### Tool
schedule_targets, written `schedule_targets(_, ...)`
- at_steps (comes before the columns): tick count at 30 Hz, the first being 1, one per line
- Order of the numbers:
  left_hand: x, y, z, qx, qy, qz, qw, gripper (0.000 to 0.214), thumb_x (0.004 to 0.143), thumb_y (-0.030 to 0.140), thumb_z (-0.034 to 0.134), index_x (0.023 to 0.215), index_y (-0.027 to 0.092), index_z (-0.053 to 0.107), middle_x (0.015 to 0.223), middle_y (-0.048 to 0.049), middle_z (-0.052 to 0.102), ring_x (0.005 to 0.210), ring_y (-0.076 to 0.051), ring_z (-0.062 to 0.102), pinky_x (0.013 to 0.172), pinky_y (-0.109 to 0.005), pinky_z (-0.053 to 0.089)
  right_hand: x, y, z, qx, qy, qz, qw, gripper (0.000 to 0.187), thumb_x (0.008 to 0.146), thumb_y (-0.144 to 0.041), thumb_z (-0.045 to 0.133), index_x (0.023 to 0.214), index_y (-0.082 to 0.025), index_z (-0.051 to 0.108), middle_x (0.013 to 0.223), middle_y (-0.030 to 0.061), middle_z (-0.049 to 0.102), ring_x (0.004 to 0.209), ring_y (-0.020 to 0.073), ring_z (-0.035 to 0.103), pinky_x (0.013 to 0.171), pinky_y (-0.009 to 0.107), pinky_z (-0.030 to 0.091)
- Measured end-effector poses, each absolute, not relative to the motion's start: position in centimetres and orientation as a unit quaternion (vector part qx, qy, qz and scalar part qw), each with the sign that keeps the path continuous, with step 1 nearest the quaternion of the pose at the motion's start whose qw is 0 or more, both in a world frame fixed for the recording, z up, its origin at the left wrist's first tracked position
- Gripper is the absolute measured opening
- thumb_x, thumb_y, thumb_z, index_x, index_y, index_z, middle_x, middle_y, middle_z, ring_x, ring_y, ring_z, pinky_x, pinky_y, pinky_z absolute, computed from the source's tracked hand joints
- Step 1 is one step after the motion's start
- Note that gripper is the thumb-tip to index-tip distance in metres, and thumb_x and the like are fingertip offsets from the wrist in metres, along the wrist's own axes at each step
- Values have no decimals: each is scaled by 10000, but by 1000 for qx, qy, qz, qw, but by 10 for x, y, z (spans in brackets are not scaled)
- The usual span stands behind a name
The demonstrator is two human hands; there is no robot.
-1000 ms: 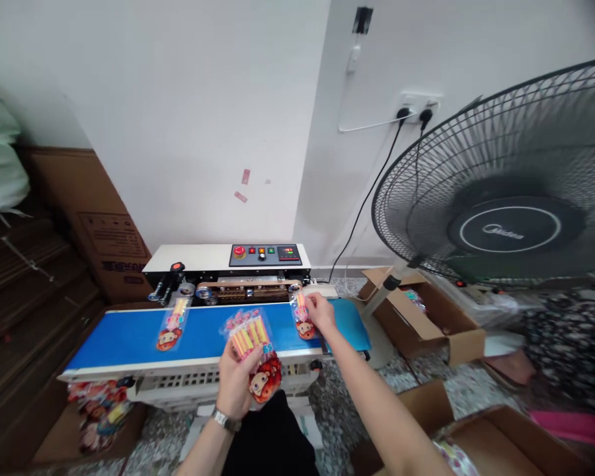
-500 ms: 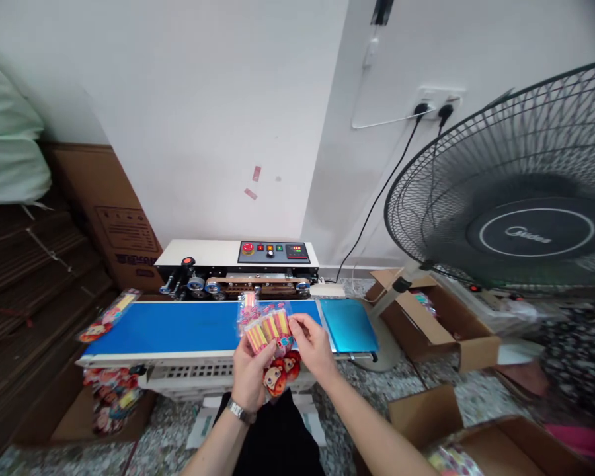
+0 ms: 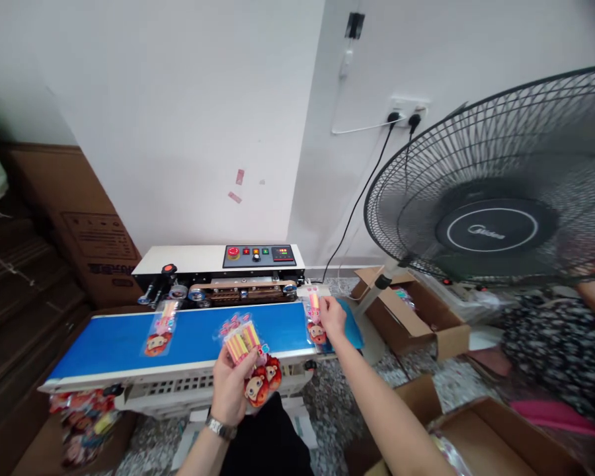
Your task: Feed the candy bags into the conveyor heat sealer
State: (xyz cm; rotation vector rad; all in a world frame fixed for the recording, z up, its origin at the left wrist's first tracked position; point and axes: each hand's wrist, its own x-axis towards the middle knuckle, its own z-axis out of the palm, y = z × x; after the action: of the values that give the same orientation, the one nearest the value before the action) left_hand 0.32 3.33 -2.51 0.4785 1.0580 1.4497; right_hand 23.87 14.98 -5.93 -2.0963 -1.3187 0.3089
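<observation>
My left hand (image 3: 231,387) is closed around several clear plastic packets (image 3: 252,360) fanned out in front of the blue conveyor belt (image 3: 198,337). They show yellow-and-pink striped pieces and a cartoon face with red hair. At the belt's right end, my right hand (image 3: 333,318) pinches a single packet (image 3: 315,324) of the same kind, upright against the sealing machine's (image 3: 178,260) infeed side. Another packet (image 3: 159,330) lies on the left part of the belt, its top edge by the machine's rollers.
A box (image 3: 86,436) with finished-looking packets stands below the belt's left end. To the right are a large fan (image 3: 490,228), open cartons (image 3: 421,317) and a person in patterned clothing (image 3: 540,337). Flattened cardboard (image 3: 74,211) leans at the left.
My right hand has left the bunch and carried one packet right to the belt's end. A packet on the belt has travelled left, and the one at the far left end is gone from the belt.
</observation>
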Motion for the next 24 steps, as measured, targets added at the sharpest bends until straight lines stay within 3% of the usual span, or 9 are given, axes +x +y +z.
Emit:
schedule_targets(3,6,33,-26,219,450,620,605,401,602,203,750,957,176,566,879,-35,686,751,-160,652,723,-280,502,225,163,-57,-788,-522,132,300,235,796,-249,437,804,-171,658,748,75,662,708,193,593,604,245,363)
schedule_targets(6,7,33,-25,234,443,620,604,415,597,206,753,964,170,562,866,-40,684,731,-163,653,704,-281,506,202,159,-49,-759,-554,145,309,211,792,-263,483,919,-187,634,844,70,656,763,183,593,658,248,388)
schedule_targets(10,8,34,-22,240,433,622,607,439,587,229,756,970,157,554,822,-45,676,652,-170,649,641,-299,515,169,121,-30,-563,-647,296,420,238,831,-362,459,958,-199,576,853,28,634,751,148,582,676,244,435)
schedule_targets(13,11,33,-19,243,421,626,609,454,579,230,757,986,168,566,896,-58,684,748,-195,657,713,-319,509,149,86,-17,-465,-680,374,427,208,775,-378,561,876,-199,584,783,-2,617,701,135,571,642,234,448)
schedule_targets(16,15,32,-18,245,400,630,619,440,601,217,744,1002,175,569,943,-62,688,828,-207,651,788,-341,491,140,68,-12,-476,-659,362,456,172,798,-355,537,803,-190,583,778,4,611,705,134,565,643,235,448)
schedule_targets(21,13,33,-19,220,418,626,621,429,593,202,752,983,175,576,936,-60,699,818,-205,658,779,-337,498,160,83,-24,-514,-574,349,533,214,814,-390,491,819,-184,549,724,13,599,663,145,565,601,239,449)
schedule_targets(24,6,34,-22,212,432,622,618,442,575,206,765,978,168,588,932,-62,700,806,-196,659,757,-311,502,193,105,-38,-589,-547,295,516,266,800,-429,464,801,-177,552,708,23,621,636,157,576,577,243,436)
